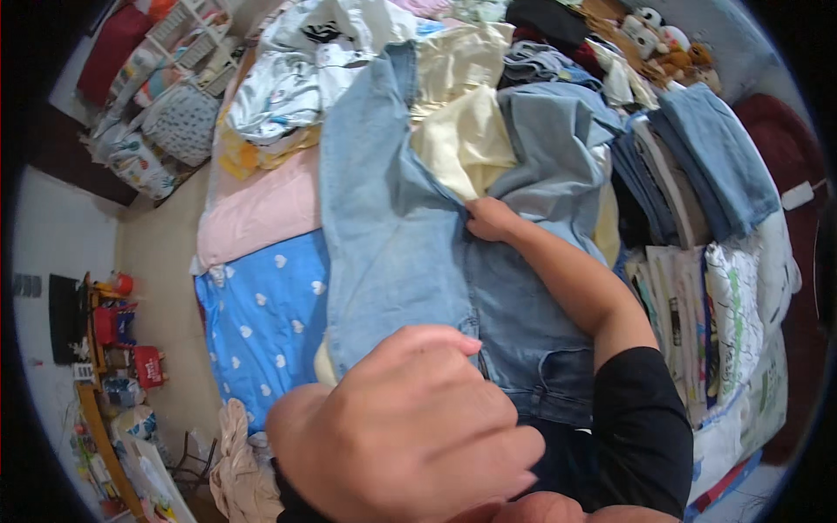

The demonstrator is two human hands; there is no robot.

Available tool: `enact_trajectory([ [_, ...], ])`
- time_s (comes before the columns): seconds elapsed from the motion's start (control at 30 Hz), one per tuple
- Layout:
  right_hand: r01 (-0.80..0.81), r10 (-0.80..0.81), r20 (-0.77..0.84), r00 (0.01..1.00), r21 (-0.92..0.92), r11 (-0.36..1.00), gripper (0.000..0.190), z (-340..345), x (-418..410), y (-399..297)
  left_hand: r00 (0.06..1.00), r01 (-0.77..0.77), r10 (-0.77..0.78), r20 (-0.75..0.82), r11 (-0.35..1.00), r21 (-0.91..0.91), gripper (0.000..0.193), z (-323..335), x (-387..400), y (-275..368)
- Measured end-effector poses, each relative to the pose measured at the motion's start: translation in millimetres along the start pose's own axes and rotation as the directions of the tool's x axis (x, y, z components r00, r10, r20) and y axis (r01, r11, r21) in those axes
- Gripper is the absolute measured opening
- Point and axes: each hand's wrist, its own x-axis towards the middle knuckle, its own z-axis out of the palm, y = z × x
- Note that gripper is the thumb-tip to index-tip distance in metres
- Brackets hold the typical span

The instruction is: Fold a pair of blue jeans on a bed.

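Light blue denim jeans (399, 261) are spread out before me, waistband towards me and legs pointing away. At the crotch seam, my right hand (492, 219) pinches the denim between thumb and fingers. My left hand (405, 418) is large and close to the camera, above the lower part of the jeans. Its fingers are curled, its back faces up and its palm is hidden; it covers part of the waistband. Cream satin-like cloth (467, 140) lies between and beyond the jeans legs.
Folded jeans (719, 163) and upright folded clothes (677, 320) stand in rows at the right. A pink folded cloth (261, 209) lies at the left beside blue fabric with white hearts (261, 327). White printed cloth (281, 91), dark clothes (549, 26) and plush toys (667, 46) lie farther back.
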Motion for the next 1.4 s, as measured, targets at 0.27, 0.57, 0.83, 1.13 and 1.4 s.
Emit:
enact_trajectory([
  [0.27, 0.046, -0.046, -0.021, 0.999, 0.018, 0.999, 0.033, -3, 5, -22, 0.946, -0.159, 0.253, -0.201, 0.906, 0.393, 0.034, 36, 50, 3],
  [0.57, 0.033, -0.031, -0.043, 0.999, 0.042, 0.999, 0.033, 1, 4, -15, 0.924, -0.013, 0.209, -0.319, 0.853, 0.522, 0.034, 64, 26, 23],
  [0.83, 0.107, -0.097, -0.137, 0.986, 0.07, 0.992, 0.023, -6, 0, 3, 0.78, 0.606, -0.487, -0.393, 0.744, 0.282, 0.039, 59, -67, -115],
  [1.13, -0.151, 0.157, 0.024, 0.987, 0.448, 0.881, 0.028, -23, 1, -12, 0.146, 0.985, -0.971, -0.187, 0.126, 0.113, 0.069, 92, -162, -232],
  [1.4, -0.073, 0.063, 0.039, 0.997, 0.663, 0.745, 0.029, -16, 2, -4, 0.061, 0.951, -0.95, -0.308, 0.149, -0.271, 0.072, 87, -193, -277],
])
